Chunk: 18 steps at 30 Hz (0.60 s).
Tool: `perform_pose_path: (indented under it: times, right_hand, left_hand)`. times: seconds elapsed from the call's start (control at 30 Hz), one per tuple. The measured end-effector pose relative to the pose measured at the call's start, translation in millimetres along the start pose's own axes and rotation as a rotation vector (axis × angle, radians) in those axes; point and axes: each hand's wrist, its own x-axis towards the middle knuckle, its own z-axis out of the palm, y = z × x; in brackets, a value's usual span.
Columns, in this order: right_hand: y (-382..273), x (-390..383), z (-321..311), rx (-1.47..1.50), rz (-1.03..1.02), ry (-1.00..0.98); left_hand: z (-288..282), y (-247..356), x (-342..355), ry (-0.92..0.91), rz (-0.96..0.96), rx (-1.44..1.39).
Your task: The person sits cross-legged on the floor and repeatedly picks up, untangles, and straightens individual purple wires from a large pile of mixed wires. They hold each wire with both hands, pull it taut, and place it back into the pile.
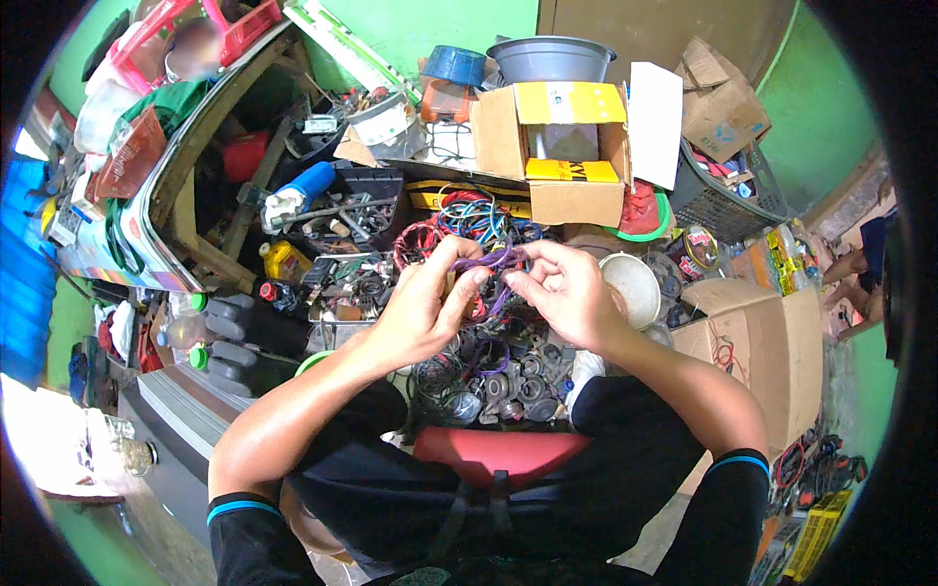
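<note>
A bundle of purple wire [489, 260] stretches between my two hands in front of my chest. My left hand [436, 298] pinches its left part between thumb and fingers. On the other end, my right hand [559, 288] closes its thumb and fingertips on the wire. Some purple strands hang down below the hands. Just beyond them lies a tangle of red, blue and black cables [476, 212]. Under the hands are a coil of dark wire [440, 374] and several round metal parts [528, 386].
An opened cardboard box [576, 202] stands behind the cables, with a grey basin [550, 61] beyond. To the right are a white bowl [630, 290] and another cardboard box [757, 337]. A black toolbox tray [381, 184] and a yellow bottle [281, 262] are at left.
</note>
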Motion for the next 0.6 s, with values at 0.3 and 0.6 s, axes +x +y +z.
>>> perform_pose_path:
  times: [0.3,0.6]
  right_hand:
    - [-4,-1,-2,0.333,0.067,-0.128]
    - [4,10,-19,0.37,0.14,-0.337]
  left_hand:
    - [0,2,5,-0.118,-0.033,0.025]
    - [-12,-9,10,-0.08,-0.231,-0.223]
